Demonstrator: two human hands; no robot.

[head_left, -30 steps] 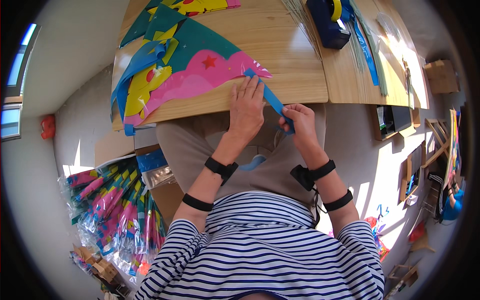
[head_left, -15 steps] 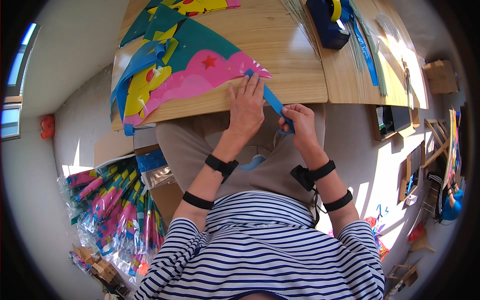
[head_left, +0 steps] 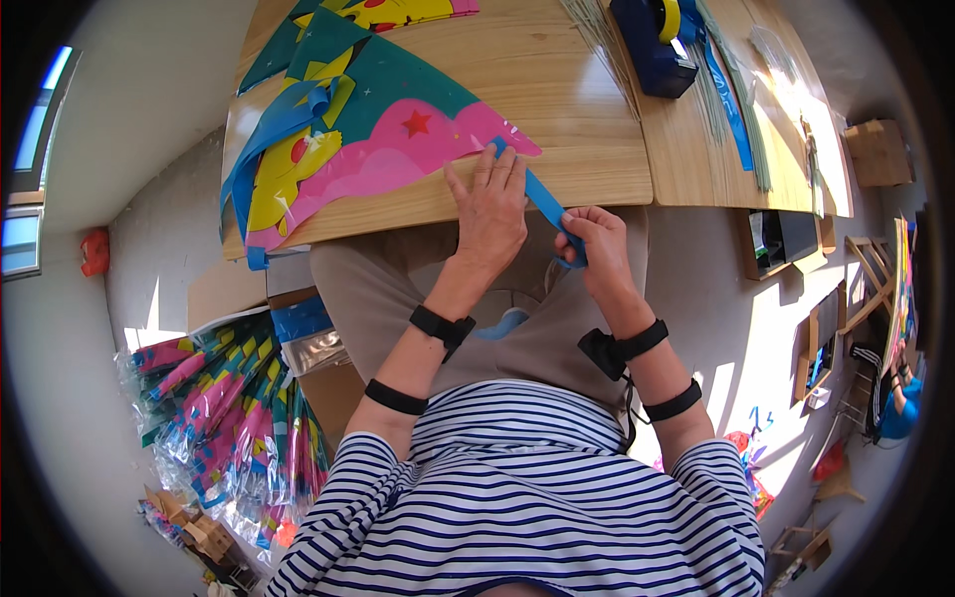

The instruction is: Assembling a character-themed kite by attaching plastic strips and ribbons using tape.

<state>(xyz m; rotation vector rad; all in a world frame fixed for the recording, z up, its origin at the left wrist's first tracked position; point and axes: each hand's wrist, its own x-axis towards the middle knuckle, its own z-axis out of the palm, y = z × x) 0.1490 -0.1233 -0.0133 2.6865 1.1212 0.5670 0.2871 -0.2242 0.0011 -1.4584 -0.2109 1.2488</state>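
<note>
A printed plastic kite sheet (head_left: 398, 129) in green, pink and yellow lies on the wooden table (head_left: 537, 60). At its right corner, the end of a blue ribbon (head_left: 543, 201) rests on the pink edge. My left hand (head_left: 489, 214) lies flat with fingers stretched out, its fingertips pressing on the ribbon end and the sheet. My right hand (head_left: 597, 249) pinches the same ribbon just past the table's near edge, and the stretch between the hands looks taut. More blue strips (head_left: 264, 129) lie curled over the sheet's left side.
A dark blue tape dispenser (head_left: 657, 50) with yellow tape stands at the far right, beside bundles of thin rods (head_left: 741, 109). On the floor at left lie many wrapped colourful kites (head_left: 229, 418) next to a cardboard box (head_left: 333, 393). Another person (head_left: 900, 403) is at far right.
My left thumb and index finger have spread slightly left from the other fingers. My right hand and the ribbon look nearly the same.
</note>
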